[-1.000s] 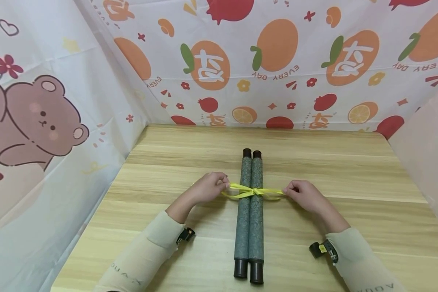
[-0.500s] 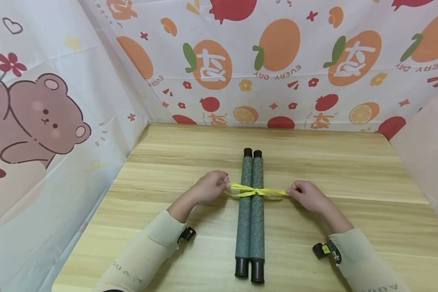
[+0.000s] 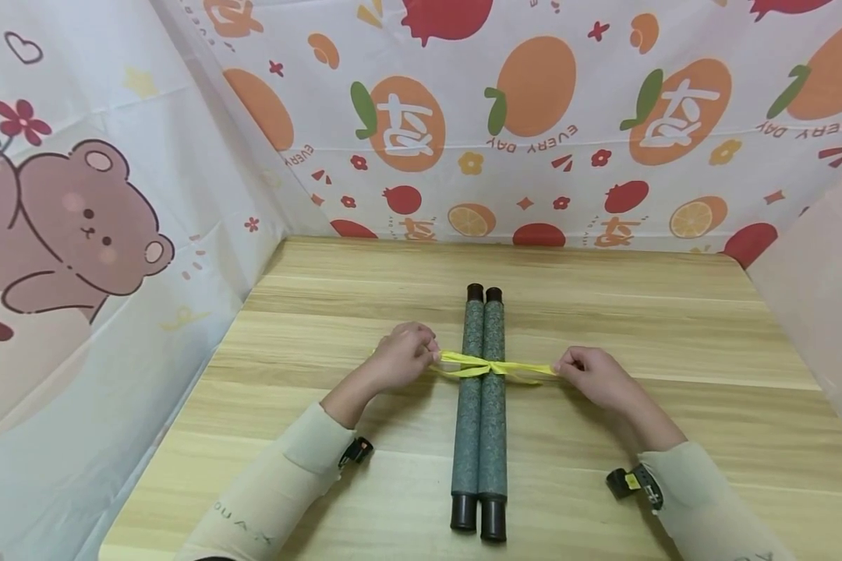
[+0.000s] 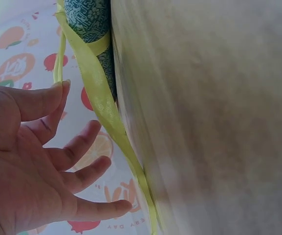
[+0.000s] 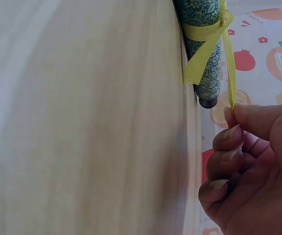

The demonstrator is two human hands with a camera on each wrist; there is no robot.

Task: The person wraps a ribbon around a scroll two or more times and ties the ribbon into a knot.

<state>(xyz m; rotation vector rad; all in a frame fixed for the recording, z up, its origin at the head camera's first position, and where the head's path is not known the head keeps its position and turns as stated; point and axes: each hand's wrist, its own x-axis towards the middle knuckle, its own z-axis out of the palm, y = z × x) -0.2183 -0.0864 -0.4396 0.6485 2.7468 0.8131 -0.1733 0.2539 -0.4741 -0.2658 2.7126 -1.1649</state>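
Note:
A hand scroll rolled from both ends lies upright in the head view, its left roll point(image 3: 467, 444) against its right roll point(image 3: 493, 444). Patterned green cloth covers both, and dark knobs cap the ends. Yellow ribbon point(image 3: 489, 367) wraps the middle and is tied in a bow on top. My left hand point(image 3: 403, 360) pinches the bow's left loop between thumb and index finger, other fingers spread in the left wrist view. Opposite, my right hand point(image 3: 595, 377) pinches the right loop, its other fingers curled. Loose ribbon tails point(image 4: 101, 98) hang on either side.
The scroll lies on a wood-grain table point(image 3: 365, 273). Behind it hangs a white curtain point(image 3: 463, 93) printed with fruit, and a bear-print cloth point(image 3: 203, 187) hangs at the left. Each wrist carries a small black camera point(image 3: 624, 483).
My right hand has drawn slightly to the right with its loop, which looks longer. My left hand has risen a little, still pinching its loop. The scroll stays nearly in place.

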